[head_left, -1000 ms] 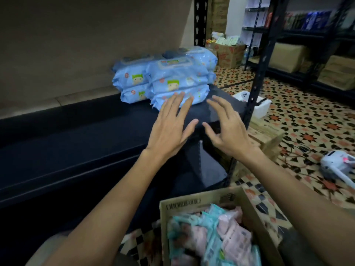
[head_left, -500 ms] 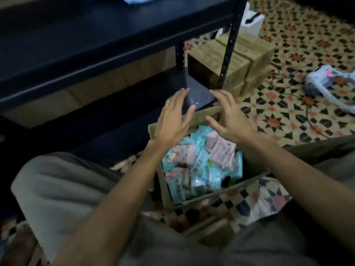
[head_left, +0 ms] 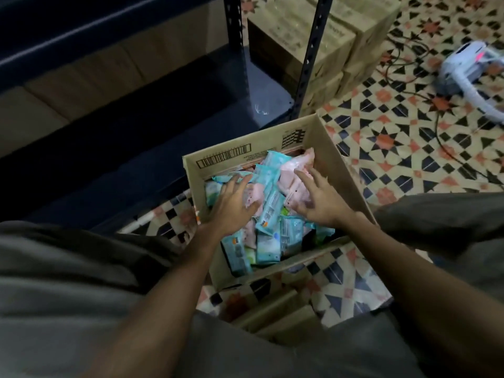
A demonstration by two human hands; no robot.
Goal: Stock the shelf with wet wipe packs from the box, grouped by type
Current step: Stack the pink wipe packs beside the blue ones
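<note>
Down on the patterned floor (head_left: pixel 381 126), seen from the head camera, an open cardboard box (head_left: pixel 245 151) sits between the person's knees, just in front of the dark metal shelf (head_left: pixel 136 148). It is heaped with wet wipe packs, teal packs (head_left: pixel 268 241) and pink packs (head_left: pixel 294 170) mixed in no order. The left hand (head_left: pixel 231 203) reaches into the box with fingers spread and nearly straight, resting on or just above the top packs; it grips nothing that I can make out. The right hand (head_left: pixel 317 199) is likewise spread and lightly curved over the pink packs, with no pack closed in its fingers. Judging by this, a pick is only being lined up. The stretch of lower shelf in view carries no packs, and the box looks close to full, so most of the stocking and all of the sorting of these two kinds appears left to do. Sealed cartons (head_left: pixel 321 42) stand beyond the shelf post (head_left: pixel 308 58).
</note>
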